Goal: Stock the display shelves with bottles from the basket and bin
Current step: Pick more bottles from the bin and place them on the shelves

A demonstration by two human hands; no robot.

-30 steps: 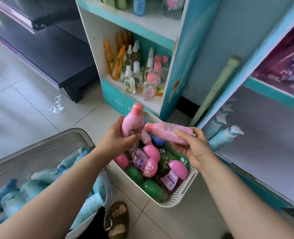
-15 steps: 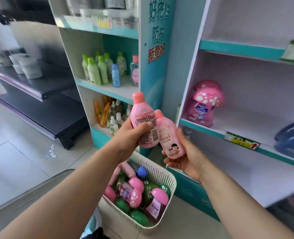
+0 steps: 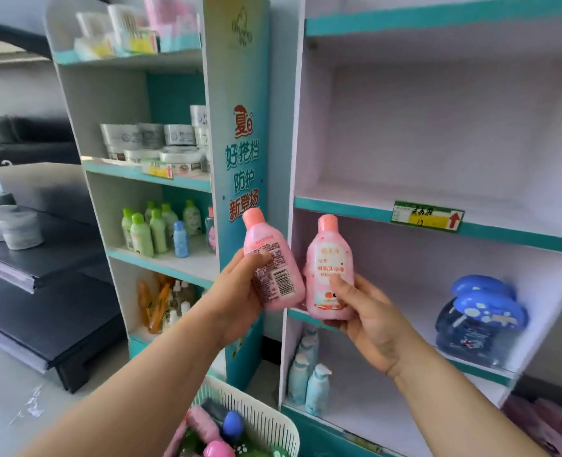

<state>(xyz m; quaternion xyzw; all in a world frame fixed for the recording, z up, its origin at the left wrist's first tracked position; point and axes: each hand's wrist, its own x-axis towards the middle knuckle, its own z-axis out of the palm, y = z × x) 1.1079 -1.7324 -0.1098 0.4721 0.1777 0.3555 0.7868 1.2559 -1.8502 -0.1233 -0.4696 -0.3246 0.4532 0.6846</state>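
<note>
My left hand (image 3: 240, 291) grips a pink bottle (image 3: 269, 258) with its barcode side toward me. My right hand (image 3: 368, 318) holds a second pink bottle (image 3: 330, 265) upright, label facing me. Both bottles are raised side by side in front of the left edge of the white display shelves (image 3: 438, 225). The white basket (image 3: 266, 420) with pink, blue and green bottles sits on the floor at the bottom of the view.
A blue mushroom-cap bottle (image 3: 481, 321) stands on the middle shelf at right. Pale blue pump bottles (image 3: 309, 377) stand on the lowest shelf. A teal rack (image 3: 174, 232) at left holds green bottles, jars and orange tubes. A dark low counter (image 3: 42, 291) is far left.
Both hands have lifted the pink bottles out of the basket and up to shelf height. The view has tilted up from the floor to the shelves.
</note>
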